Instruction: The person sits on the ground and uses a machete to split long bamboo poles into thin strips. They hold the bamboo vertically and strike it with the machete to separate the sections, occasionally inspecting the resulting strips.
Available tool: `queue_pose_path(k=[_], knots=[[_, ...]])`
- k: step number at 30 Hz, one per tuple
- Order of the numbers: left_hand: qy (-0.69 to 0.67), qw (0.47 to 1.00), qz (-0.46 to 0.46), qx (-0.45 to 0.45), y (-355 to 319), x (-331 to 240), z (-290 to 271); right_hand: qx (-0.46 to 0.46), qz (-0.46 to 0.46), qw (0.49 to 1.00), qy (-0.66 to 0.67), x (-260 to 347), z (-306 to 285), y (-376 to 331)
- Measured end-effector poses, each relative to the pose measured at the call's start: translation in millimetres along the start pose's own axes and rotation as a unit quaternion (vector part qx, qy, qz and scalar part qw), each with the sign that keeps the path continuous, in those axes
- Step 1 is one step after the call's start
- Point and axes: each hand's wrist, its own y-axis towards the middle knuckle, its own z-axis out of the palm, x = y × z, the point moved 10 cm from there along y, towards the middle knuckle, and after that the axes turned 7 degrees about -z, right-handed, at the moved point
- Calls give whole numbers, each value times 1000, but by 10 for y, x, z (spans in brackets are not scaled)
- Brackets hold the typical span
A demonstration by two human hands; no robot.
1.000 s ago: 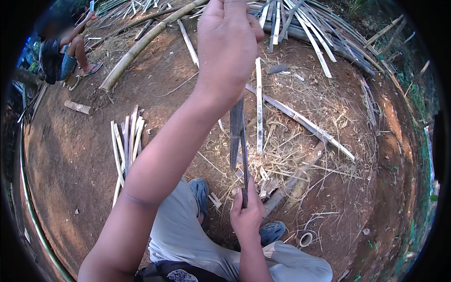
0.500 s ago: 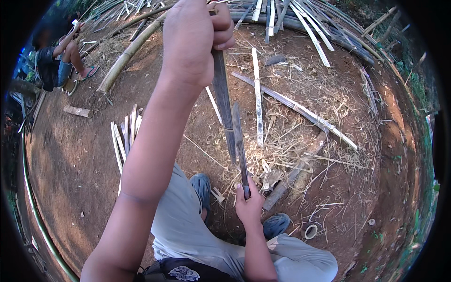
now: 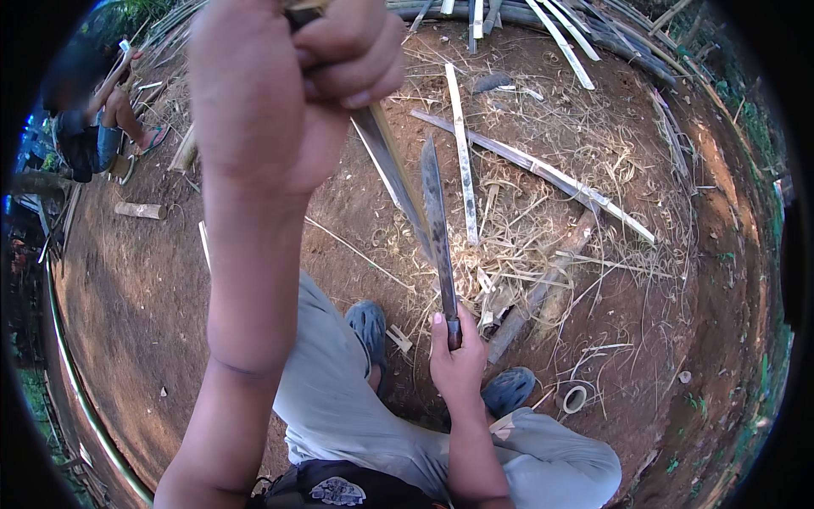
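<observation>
Raised high toward the top, my left hand (image 3: 280, 102) is closed around the upper end of a bamboo strip (image 3: 398, 182). The strip slants down and right, its lower end beside the blade of a machete. Low in the middle, my right hand (image 3: 458, 360) grips the dark handle of that machete (image 3: 437, 212), its thumb along the handle. The long blade points upward, away from me. Whether strip and blade touch, I cannot tell. Pale shavings (image 3: 543, 220) lie scattered on the ground beyond my right hand.
Split bamboo pieces (image 3: 462, 153) and a longer slat (image 3: 543, 174) lie ahead on the dirt. A round log (image 3: 564, 280) rests right of the machete, near a short bamboo ring (image 3: 571, 397). Bamboo poles (image 3: 627, 68) are piled at the back. Another person (image 3: 102, 119) sits far left.
My left hand has come closer and moved left, tilting the bamboo strip. My right hand has shifted slightly up and right with the machete.
</observation>
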Motion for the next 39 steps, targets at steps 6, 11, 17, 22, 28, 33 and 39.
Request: queue_pose_path(k=[6, 11, 17, 22, 28, 33, 39], knots=[[37, 999, -11, -5, -77, 26, 126, -11, -114, 993, -10, 485, -92, 24], [7, 991, -59, 116, -239, 70, 319, 3, -215, 977, -5, 1112, -255, -127], [69, 977, -53, 192, -300, 13, 602, 8, -293, 956, 3, 1384, -356, -233], [78, 976, -53, 199, -291, 113, 552, 8, -234, 972, 21, 1127, -313, -112], [74, 983, -51, 159, -245, 37, 501, -4, -237, 970, 59, 1080, -260, -72], [96, 980, -57, 167, -240, 66, 532, 34, -208, 976, 53, 1078, -256, -92], [65, 980, -87, 169, -275, 121, 526, 21, -276, 958, 77, 1259, -306, -152]])
